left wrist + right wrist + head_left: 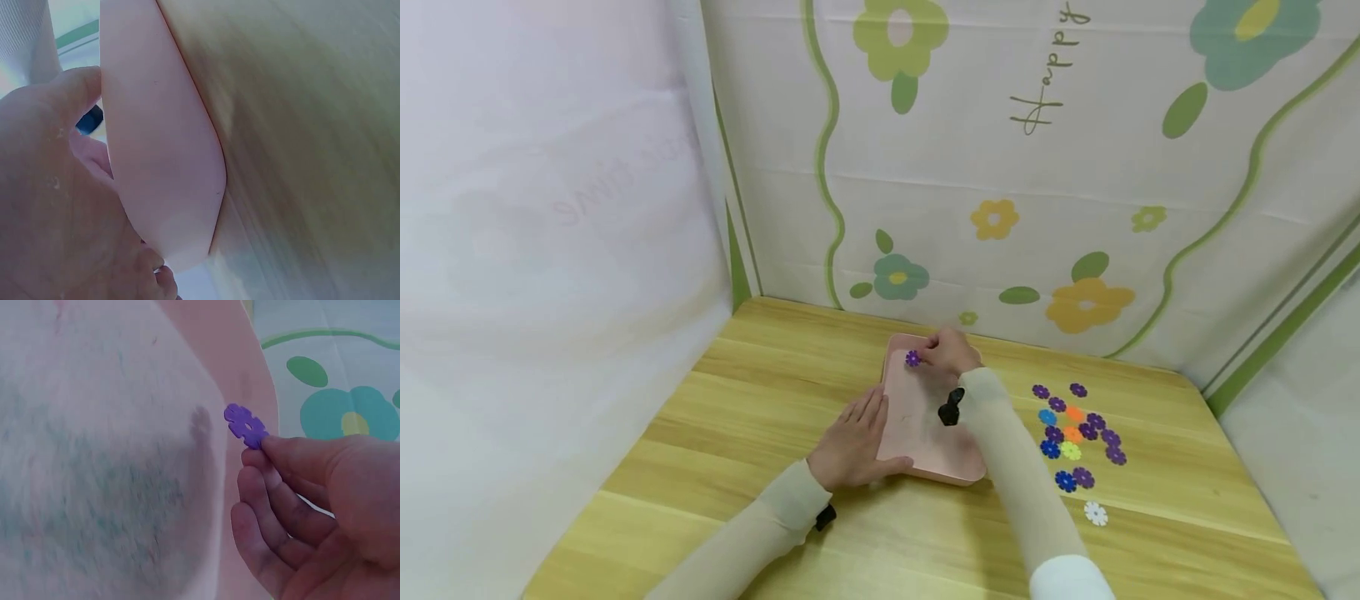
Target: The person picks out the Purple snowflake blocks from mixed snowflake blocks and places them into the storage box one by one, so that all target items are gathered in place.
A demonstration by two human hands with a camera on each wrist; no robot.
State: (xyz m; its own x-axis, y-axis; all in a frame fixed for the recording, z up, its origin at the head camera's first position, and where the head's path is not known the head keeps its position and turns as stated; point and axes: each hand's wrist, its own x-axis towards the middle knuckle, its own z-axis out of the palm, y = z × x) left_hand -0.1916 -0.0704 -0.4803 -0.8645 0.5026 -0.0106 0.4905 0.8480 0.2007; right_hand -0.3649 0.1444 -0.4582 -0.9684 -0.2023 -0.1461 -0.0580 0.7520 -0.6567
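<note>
- The wooden surface (760, 400) runs under both hands and carries everything here.
- A flowered cloth backdrop (1075, 167) stands beyond the hands, at the far edge of the surface.
- The pink tray (917, 417) lies flat between the two hands, its long side running away from the person.
- The left hand (850, 446) rests against the tray's near left edge; the left wrist view shows the thumb over the rim and the fingers spread loosely along it.
- The right hand (951, 350) reaches over the tray's far end, its fingertips pinching a small piece.
- A cluster of loose flower pieces (1075, 433) in purple, blue, orange, green and white lies on the surface to the right of the right forearm, well apart from the tray.
- The purple flower piece (246, 425) is pinched at one edge by the right hand's fingertips, held just above the tray's far left corner.
</note>
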